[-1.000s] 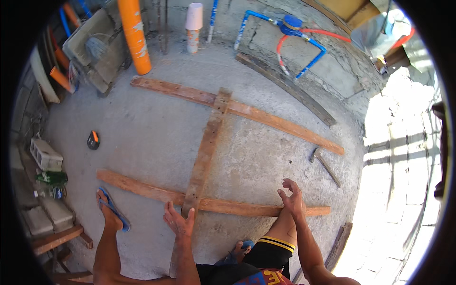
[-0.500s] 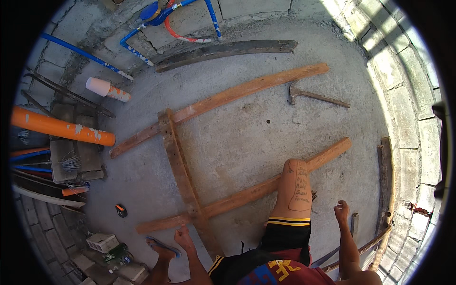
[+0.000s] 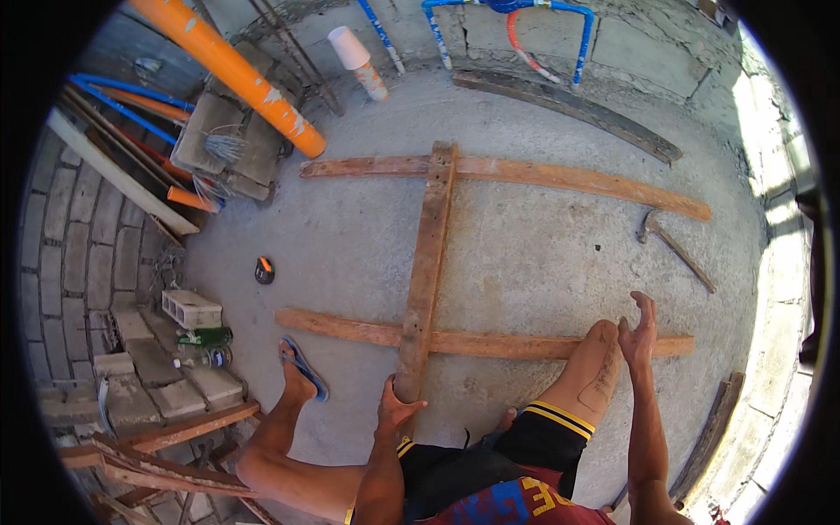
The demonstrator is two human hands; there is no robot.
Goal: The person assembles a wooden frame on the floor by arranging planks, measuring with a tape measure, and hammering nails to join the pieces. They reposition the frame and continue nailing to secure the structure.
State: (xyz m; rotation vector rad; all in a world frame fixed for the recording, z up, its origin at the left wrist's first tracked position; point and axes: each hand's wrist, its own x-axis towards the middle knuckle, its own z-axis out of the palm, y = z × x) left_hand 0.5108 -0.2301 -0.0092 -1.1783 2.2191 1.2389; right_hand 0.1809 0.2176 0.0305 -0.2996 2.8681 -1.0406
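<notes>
Two reddish-brown wooden boards lie roughly parallel on the concrete floor, a far board [image 3: 577, 178] and a near board [image 3: 350, 328]. A wooden crosspiece [image 3: 429, 236] rests over both, toward their left ends. My left hand [image 3: 398, 407] grips the crosspiece close to its near end, the thumb reaching across the wood. My right hand [image 3: 640, 331] is raised beside my right knee, empty, its fingers bent and apart. Beyond it a claw hammer [image 3: 681, 249] lies on the floor. My right leg hides part of the near board.
A tape measure [image 3: 264, 270] sits on the floor at left. An orange pipe [image 3: 254, 92] leans beside concrete blocks [image 3: 206, 131]. A hollow block [image 3: 191, 309] and bottles [image 3: 206, 337] are at left, above loose timber [image 3: 166, 477]. A dark plank [image 3: 569, 109] lies by the far wall.
The view has swung, so the boards now run more nearly crosswise. My left hand has come onto the crosspiece's near end. My right hand has gone from curled to spread.
</notes>
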